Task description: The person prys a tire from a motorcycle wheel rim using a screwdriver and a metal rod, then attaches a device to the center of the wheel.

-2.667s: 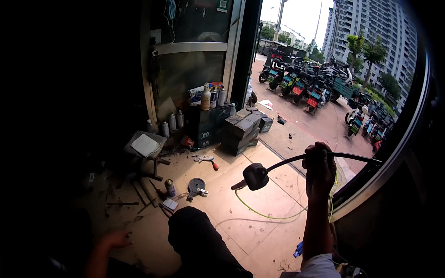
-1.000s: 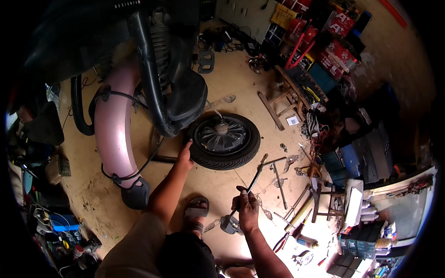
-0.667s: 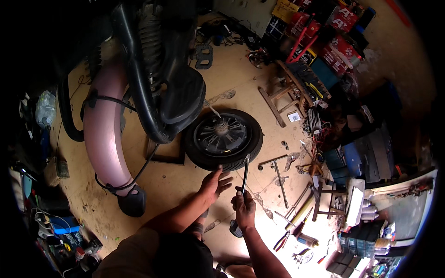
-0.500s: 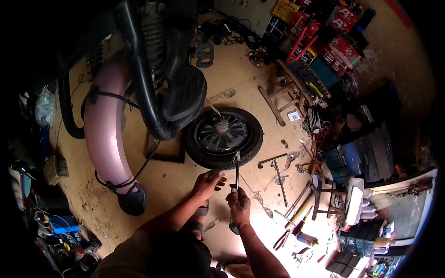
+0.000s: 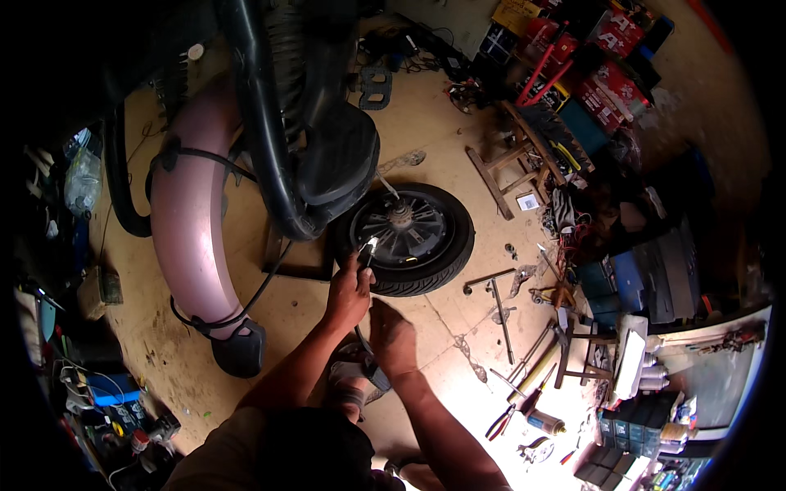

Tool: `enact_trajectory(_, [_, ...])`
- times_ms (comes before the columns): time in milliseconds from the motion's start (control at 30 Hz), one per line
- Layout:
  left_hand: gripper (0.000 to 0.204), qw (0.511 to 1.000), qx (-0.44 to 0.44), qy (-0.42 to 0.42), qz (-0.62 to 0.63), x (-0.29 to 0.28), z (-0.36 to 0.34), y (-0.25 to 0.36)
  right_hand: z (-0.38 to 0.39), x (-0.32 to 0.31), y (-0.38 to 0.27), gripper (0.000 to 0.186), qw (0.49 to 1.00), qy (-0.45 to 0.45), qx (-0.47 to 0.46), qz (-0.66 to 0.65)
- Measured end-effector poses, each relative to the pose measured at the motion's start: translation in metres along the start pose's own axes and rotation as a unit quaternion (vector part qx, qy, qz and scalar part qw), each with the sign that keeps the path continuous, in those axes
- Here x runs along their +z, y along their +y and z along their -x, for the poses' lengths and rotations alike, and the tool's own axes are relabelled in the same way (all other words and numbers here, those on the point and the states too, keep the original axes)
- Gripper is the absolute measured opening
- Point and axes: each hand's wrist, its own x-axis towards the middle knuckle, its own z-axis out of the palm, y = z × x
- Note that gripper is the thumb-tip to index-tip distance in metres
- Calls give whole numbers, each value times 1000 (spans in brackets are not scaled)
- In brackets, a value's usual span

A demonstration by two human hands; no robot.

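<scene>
A spoked hub wheel with a black tyre [image 5: 454,254] lies flat on the floor ahead of my hands. Near its left edge is the shiny tip of a slim dark-shafted tool [image 5: 372,245]; I cannot tell whether the tip touches the wheel. My left hand [image 5: 350,290] is closed round the tool's upper part. Just below and to the right, my right hand [image 5: 395,337] is closed on its lower part, largely hiding it. A dark piece shows under the right hand, above my foot.
A pink mudguard [image 5: 188,221] and black frame tube [image 5: 264,139] stand at the left. To the right lie a T-shaped wrench [image 5: 501,319], pliers [image 5: 501,421] and a spray can [image 5: 545,422]. A small wooden stool [image 5: 516,164] stands near stacked boxes [image 5: 602,90].
The tool has swung left and now tilts toward the wheel's left side. My left hand has risen and closed on it; my right hand has moved left with it. The view has shifted slightly.
</scene>
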Motion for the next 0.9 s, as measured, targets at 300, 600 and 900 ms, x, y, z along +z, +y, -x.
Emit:
enact_trajectory(300, [50, 976, 139, -55, -159, 28, -18, -29, -93, -68, 60, 95, 929, -98, -166, 316])
enact_trajectory(600, [39, 987, 59, -64, -132, 25, -28, -26, -95, -64, 66, 100, 944, -78, -138, 291])
enact_trajectory(900, [37, 975, 86, -68, -193, 31, -34, -19, -94, -64, 61, 92, 948, -77, -118, 285])
